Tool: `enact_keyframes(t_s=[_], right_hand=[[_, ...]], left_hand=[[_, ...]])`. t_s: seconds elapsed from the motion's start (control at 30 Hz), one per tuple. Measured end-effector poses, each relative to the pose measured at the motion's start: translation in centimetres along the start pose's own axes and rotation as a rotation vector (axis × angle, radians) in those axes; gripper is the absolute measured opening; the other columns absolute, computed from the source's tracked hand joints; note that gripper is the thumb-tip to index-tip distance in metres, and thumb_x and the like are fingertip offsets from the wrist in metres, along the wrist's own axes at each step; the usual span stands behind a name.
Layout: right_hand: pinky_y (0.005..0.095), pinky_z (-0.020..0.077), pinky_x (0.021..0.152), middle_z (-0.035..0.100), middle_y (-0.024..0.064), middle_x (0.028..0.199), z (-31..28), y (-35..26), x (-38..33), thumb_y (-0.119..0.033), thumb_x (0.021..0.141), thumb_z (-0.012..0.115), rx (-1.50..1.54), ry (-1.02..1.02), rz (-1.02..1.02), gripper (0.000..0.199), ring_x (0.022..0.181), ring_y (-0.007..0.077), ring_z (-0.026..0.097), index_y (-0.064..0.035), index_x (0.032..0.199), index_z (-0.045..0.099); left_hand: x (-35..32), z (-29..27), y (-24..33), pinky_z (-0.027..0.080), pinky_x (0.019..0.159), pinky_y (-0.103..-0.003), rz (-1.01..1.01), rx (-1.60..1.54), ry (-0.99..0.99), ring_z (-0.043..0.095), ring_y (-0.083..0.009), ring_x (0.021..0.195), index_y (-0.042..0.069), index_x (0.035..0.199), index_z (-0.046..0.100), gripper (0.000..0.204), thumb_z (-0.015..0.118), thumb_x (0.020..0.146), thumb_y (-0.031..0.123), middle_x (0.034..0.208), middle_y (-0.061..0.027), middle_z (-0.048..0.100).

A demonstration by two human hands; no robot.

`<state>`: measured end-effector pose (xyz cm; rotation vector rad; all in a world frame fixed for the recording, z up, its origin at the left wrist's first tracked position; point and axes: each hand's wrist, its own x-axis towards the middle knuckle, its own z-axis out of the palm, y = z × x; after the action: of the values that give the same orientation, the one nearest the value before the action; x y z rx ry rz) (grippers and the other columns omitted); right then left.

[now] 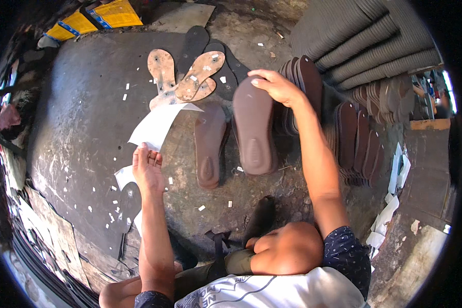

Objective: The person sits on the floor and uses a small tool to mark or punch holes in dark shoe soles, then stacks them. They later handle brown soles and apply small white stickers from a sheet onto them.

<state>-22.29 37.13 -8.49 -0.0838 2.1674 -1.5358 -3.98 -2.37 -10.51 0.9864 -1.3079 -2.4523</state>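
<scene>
My right hand (277, 86) reaches forward and grips the top end of a large brown shoe sole (253, 131) that lies lengthwise on the dark floor. To its left lies a smaller brown sole (209, 145). My left hand (148, 168) rests palm down on the floor, fingers together, touching the lower edge of a white paper sheet (156, 126). Beyond the paper lie tan worn sole patterns (190, 77) crossed over black soles (194, 43).
Rows of brown soles (358, 138) stand on edge to the right, behind them stacked grey ribbed sheets (364, 41). Small white paper scraps dot the floor. Yellow packaging (95, 18) lies at the far left. My bent knee (287, 249) is near the lower edge.
</scene>
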Motion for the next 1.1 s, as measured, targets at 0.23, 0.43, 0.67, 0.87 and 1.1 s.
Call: enact_keyframes(t_s=[0.23,0.43,0.67,0.87,1.1], right_hand=[[0.0430,0.0529,0.098,0.072,0.0123,0.113,10.3,-6.3,-4.3,-0.018,0.096,0.073,-0.432,0.315,-0.537,0.024,0.110,0.0331,0.067,-0.0055,0.116,0.072],[0.0396,0.0571,0.082,0.072,0.0066,0.099,18.6,-8.5,-6.8,-0.010,0.086,0.079,-0.485,0.230,-0.876,0.017,0.093,0.0278,0.069,-0.0064,0.102,0.073],[0.0368,0.0586,0.077,0.071,0.0054,0.096,19.5,-7.6,-6.9,-0.010,0.086,0.077,-0.707,0.275,-0.993,0.013,0.091,0.0234,0.071,-0.0072,0.097,0.069],[0.0382,0.0566,0.074,0.073,0.0078,0.095,21.0,-6.7,-6.2,-0.016,0.090,0.077,-0.626,0.193,-0.843,0.016,0.085,0.0252,0.072,-0.0051,0.100,0.069],[0.0363,0.0504,0.066,0.069,0.0153,0.077,11.3,-1.9,4.2,-0.022,0.091,0.073,-0.327,0.057,-0.109,0.022,0.065,0.0238,0.062,-0.0008,0.087,0.071]], left_hand=[[-2.5,4.1,1.1,0.056,0.078,-0.029,0.028,0.109,-0.156,0.063,-0.0094,0.078,0.011,0.104,0.065,0.017,0.074,0.103,0.025,0.086,0.0009,0.066],[-4.1,6.7,0.4,0.057,0.083,-0.031,0.063,0.165,-0.251,0.066,-0.0102,0.083,0.010,0.110,0.064,0.019,0.070,0.105,0.027,0.091,-0.0001,0.068],[-3.6,5.9,0.0,0.064,0.083,-0.033,0.043,0.186,-0.260,0.072,-0.0155,0.088,0.000,0.115,0.063,0.027,0.069,0.106,0.025,0.102,-0.0085,0.071],[-3.0,4.1,-0.6,0.063,0.080,-0.035,0.006,0.224,-0.180,0.072,-0.0172,0.085,0.004,0.112,0.063,0.025,0.071,0.104,0.027,0.099,-0.0076,0.071],[4.2,-12.2,7.6,0.055,0.097,-0.043,0.336,1.346,0.211,0.064,-0.0261,0.110,0.003,0.131,0.062,0.044,0.076,0.095,0.024,0.118,-0.0157,0.066]])
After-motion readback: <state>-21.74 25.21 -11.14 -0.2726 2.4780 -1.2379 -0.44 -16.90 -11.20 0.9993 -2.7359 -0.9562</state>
